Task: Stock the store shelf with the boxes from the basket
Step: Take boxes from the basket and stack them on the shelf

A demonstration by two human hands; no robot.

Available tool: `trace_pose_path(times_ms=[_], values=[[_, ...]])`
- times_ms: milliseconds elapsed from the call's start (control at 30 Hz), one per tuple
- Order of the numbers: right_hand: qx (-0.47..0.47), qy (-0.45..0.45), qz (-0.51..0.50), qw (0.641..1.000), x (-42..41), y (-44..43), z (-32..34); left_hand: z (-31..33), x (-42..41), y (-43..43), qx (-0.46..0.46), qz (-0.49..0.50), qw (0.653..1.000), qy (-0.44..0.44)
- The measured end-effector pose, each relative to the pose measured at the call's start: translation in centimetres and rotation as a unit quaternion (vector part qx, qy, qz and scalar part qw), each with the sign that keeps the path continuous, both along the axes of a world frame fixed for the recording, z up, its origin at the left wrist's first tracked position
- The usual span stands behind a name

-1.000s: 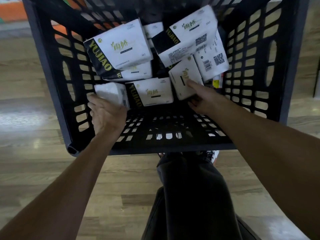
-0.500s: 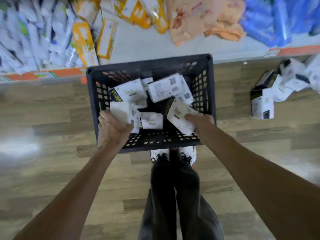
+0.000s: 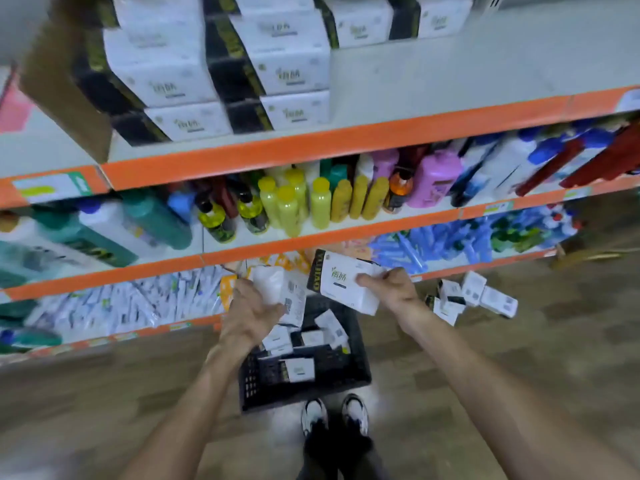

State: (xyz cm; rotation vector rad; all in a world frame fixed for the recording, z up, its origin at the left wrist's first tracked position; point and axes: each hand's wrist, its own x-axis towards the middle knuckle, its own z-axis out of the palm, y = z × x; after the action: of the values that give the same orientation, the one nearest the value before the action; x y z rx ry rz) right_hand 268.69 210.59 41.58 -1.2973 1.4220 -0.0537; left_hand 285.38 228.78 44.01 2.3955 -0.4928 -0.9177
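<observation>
1. Two boxes are up out of the basket (image 3: 349,372) now; half a second ago both hands were down inside it, and a second ago they were just closing on the boxes.
2. Left hand (image 3: 251,315), just left of centre, is wrapped around a white box (image 3: 277,292), fingers curled on its near side, the box tilted with a printed code showing.
3. Right hand (image 3: 391,289), right of centre, grips a second box (image 3: 343,284) by its right end, thumb on top; the black band with yellow lettering faces left.
4. Both held boxes hang above the basket, in front of the lowest orange shelf edges.
5. The black basket sits on the wood floor at lower centre, just beyond the person's white shoes (image 3: 334,415), with several white boxes inside.
6. The view has swung up since the earlier frame: the upper shelf (image 3: 311,147) with its orange lip now fills the top, carrying stacked boxes (image 3: 221,81) of the same kind at upper left.
7. Bottles (image 3: 304,202), yellow, green and pink, line the shelf below.
8. A small pile of loose boxes (image 3: 471,299) lies on the floor to the right of the right hand.
</observation>
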Motion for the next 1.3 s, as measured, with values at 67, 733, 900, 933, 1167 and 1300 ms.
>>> trace_pose_path(times_ms=[67,733,900,933,1167,1300], values=[[-0.018,-0.007,0.009,1.0,0.4,-0.8,4.5,3.6,0.5,-0.6,-0.038,-0.006,0.999,0.004],[-0.221,-0.07,0.028,0.972,-1.3,-18.3,28.0,27.2,0.5,-17.3,-0.131,-0.126,0.957,-0.228],[-0.202,-0.132,-0.02,0.97,-3.0,-26.5,27.4,29.1,-2.6,-26.1,-0.125,-0.113,0.93,-0.326],[-0.195,-0.14,-0.029,0.97,-3.3,-28.2,27.1,29.4,-3.2,-27.9,-0.12,-0.114,0.92,-0.354],[-0.143,-0.147,-0.028,0.978,-3.1,-38.1,23.6,26.5,-5.4,-36.6,-0.071,-0.131,0.822,-0.55],[-0.141,-0.132,-0.027,0.981,-3.1,-41.0,20.8,21.8,-5.5,-38.4,-0.003,-0.132,0.827,-0.547]])
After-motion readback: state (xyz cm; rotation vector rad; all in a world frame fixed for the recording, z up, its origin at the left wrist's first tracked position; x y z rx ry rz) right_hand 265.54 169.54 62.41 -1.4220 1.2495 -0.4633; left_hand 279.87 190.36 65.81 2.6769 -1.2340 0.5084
